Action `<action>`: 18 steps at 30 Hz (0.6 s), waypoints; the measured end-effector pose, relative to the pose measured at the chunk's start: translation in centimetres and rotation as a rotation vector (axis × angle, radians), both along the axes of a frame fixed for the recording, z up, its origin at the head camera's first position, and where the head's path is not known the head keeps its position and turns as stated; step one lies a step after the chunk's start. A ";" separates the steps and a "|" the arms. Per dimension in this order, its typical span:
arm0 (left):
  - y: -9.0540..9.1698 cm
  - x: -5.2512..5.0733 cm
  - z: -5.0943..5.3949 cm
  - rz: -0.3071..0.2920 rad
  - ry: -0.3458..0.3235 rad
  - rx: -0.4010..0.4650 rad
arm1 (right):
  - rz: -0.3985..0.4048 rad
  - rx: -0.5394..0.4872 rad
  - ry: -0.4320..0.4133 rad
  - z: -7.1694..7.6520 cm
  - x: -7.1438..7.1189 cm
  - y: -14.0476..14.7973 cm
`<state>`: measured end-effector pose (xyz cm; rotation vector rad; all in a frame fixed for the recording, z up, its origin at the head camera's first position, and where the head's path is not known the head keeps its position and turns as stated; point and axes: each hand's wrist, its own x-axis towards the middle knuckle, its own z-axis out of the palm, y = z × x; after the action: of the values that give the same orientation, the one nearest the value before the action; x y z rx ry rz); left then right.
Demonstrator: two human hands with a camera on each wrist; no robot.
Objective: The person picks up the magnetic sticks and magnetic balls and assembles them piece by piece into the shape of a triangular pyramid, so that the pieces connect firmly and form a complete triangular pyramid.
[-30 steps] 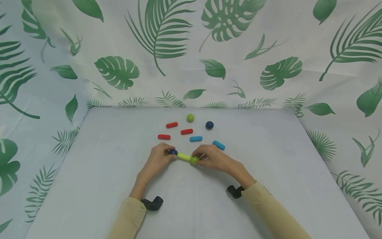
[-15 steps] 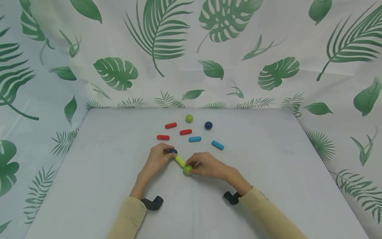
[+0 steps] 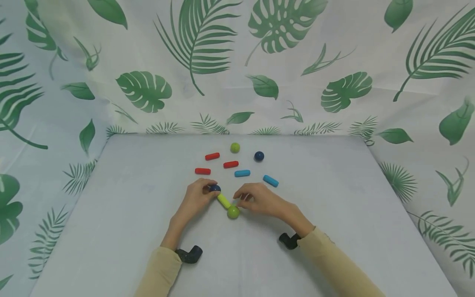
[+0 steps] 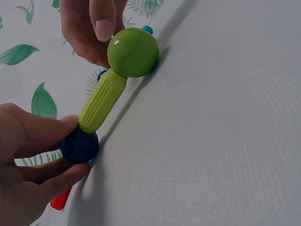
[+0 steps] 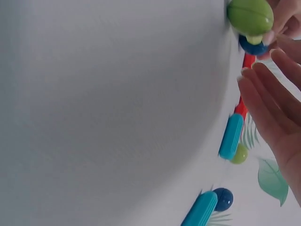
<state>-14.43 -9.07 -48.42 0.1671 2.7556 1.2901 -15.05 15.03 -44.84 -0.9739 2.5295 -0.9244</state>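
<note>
One yellow-green rod (image 3: pixel 224 201) sits dead centre of the head view over the white desk (image 3: pixel 148 198), slanting down to the right, dark blue ball (image 3: pixel 215 188) at its upper-left end, green ball (image 3: pixel 233 212) at its lower-right end, both touching it. Left hand (image 3: pixel 198 197) pinches the dark blue ball, thumb and fingers. Right hand (image 3: pixel 261 201), just above and right of the green ball, grips nothing, fingers out loosely; can't tell from here if a fingertip brushes the ball. Loose pieces, upper middle: three red rods (image 3: pixel 231 164), two blue rods (image 3: pixel 242 173), second green ball (image 3: pixel 235 147), second dark blue ball (image 3: pixel 259 156). Step, my read: joining rods and balls, this bar looking set at both ends. Next move probably calls for a steady left pinch and the right hand taking another rod, blue ones being closest to it.
</note>
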 end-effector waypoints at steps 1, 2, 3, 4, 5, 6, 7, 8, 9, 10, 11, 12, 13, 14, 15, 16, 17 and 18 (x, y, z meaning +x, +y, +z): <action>0.0 0.0 0.1 0.000 0.003 0.001 | -0.006 0.005 0.010 0.0 -0.2 0.1; 0.0 0.0 0.1 0.000 0.009 -0.001 | -0.015 0.006 0.016 0.1 -0.5 0.1; -0.1 0.1 0.2 0.003 0.010 0.000 | -0.021 0.007 0.024 0.1 -0.7 0.2; -0.1 0.1 0.2 0.006 0.013 -0.002 | -0.029 0.007 0.030 0.1 -1.0 0.3; -0.1 0.1 0.2 0.008 0.018 -0.002 | -0.036 0.009 0.043 0.2 -1.3 0.4; -0.1 0.1 0.3 0.011 0.023 -0.003 | -0.044 0.012 0.055 0.2 -1.6 0.5; -0.1 0.1 0.3 0.013 0.026 -0.001 | -0.053 0.017 0.066 0.2 -1.9 0.5; -0.1 0.1 0.4 0.012 0.031 0.001 | -0.062 0.024 0.075 0.2 -2.2 0.5; -0.1 0.1 0.4 0.009 0.033 0.006 | -0.071 0.033 0.085 0.2 -2.5 0.6; -0.1 0.1 0.4 0.005 0.037 0.009 | -0.077 0.044 0.098 0.2 -2.8 0.6; -0.1 0.1 0.4 0.001 0.038 0.013 | -0.082 0.053 0.111 0.2 -3.1 0.7; -0.1 0.1 0.4 -0.003 0.039 0.015 | -0.084 0.060 0.120 0.1 -3.4 0.7; -0.1 0.1 0.4 -0.007 0.038 0.017 | -0.085 0.066 0.128 0.1 -3.6 0.7; -0.1 0.1 0.4 -0.010 0.037 0.017 | -0.086 0.071 0.136 0.0 -3.8 0.7; -0.1 0.2 0.3 -0.013 0.038 0.016 | -0.087 0.073 0.145 0.0 -4.0 0.7; -0.1 0.2 0.3 -0.012 0.036 0.015 | -0.087 0.074 0.154 -0.1 -4.1 0.7; -0.1 0.2 0.3 -0.014 0.037 0.013 | -0.092 0.076 0.161 -0.2 -4.3 0.7; -0.1 0.2 0.3 -0.016 0.036 0.015 | -0.097 0.079 0.168 -0.2 -4.4 0.6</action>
<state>-14.22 -9.12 -48.11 0.2149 2.7696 1.3165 -19.48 15.68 -45.08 -0.9490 2.7525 -0.7917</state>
